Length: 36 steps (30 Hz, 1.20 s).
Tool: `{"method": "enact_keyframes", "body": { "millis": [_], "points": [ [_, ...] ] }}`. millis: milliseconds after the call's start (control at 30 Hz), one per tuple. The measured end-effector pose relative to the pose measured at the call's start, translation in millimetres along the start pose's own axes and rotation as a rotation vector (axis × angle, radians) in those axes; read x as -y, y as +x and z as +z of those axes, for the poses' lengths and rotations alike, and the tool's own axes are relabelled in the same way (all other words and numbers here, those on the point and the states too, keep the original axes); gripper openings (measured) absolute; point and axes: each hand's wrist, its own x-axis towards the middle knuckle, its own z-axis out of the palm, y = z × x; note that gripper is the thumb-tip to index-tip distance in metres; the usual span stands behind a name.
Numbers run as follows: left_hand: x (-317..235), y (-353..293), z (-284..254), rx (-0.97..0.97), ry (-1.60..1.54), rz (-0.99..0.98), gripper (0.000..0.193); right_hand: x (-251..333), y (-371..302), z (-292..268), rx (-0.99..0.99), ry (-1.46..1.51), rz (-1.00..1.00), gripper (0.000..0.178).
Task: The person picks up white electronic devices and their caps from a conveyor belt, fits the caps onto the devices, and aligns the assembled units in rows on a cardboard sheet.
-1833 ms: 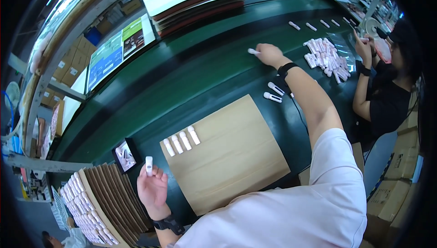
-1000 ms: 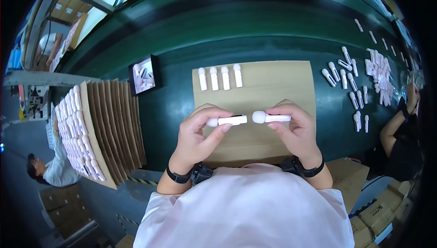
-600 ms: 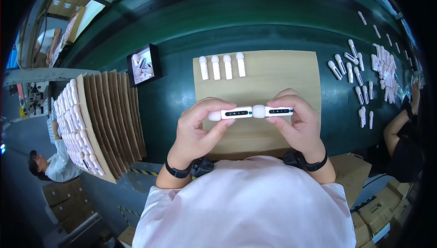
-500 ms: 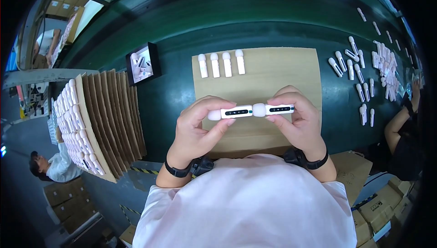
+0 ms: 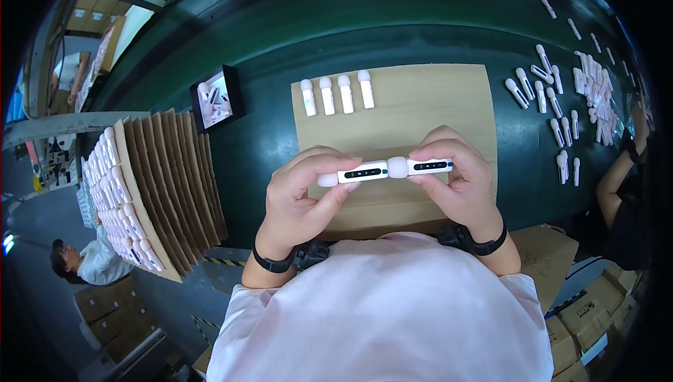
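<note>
Between the thumb and fingers of my left hand is a small white wand massager, its round head toward the left and its dark button strip facing up. A second white wand massager is pinched in my right hand, with its button strip also up. The two lie in line, and the round head of the right one meets or nearly meets the tail of the left one. Both are held above a cardboard sheet. Several similar massagers form a row along the sheet's far left part.
A dark box with loose massagers stands at the left. Beside it is a stack of cardboard sheets with massagers on its outer face. Many scattered massagers lie on the green table at the right, near another person's arm.
My hands keep the same hold on both massagers, almost still. The view has shifted slightly, and the row on the cardboard sits a little higher and further left in it.
</note>
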Motion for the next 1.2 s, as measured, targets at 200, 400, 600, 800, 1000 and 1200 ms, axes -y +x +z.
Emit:
{"method": "enact_keyframes", "body": {
  "millis": [200, 400, 600, 800, 1000, 1200],
  "points": [
    [-2.7, 2.0, 0.1, -0.014, 0.034, 0.028, 0.028, -0.6, 1.0, 1.5, -0.004, 0.013, -0.007, 0.028],
    [-0.1, 3.4, 3.5, -0.051, 0.068, 0.03, 0.029, -5.5, 1.3, 7.1, -0.091, 0.065, -0.022, 0.027],
    [4.1, 7.3, 5.8, -0.016, 0.079, 0.008, 0.028, -5.4, -0.3, 6.9, -0.136, 0.222, -0.012, 0.027],
    [17.1, 8.9, 10.4, -0.017, 0.009, 0.054, 0.025, 1.1, 2.0, 1.2, -0.049, -0.092, -0.063, 0.033],
    [23.4, 6.2, 17.0, 0.024, -0.091, 0.029, 0.028, 5.9, 10.8, 12.2, 0.059, -0.325, -0.16, 0.038],
    [28.1, 7.0, 25.7, 0.015, -0.039, 0.073, 0.029, 4.1, 16.1, 19.1, 0.013, -0.27, -0.171, 0.029]
  ]
}}
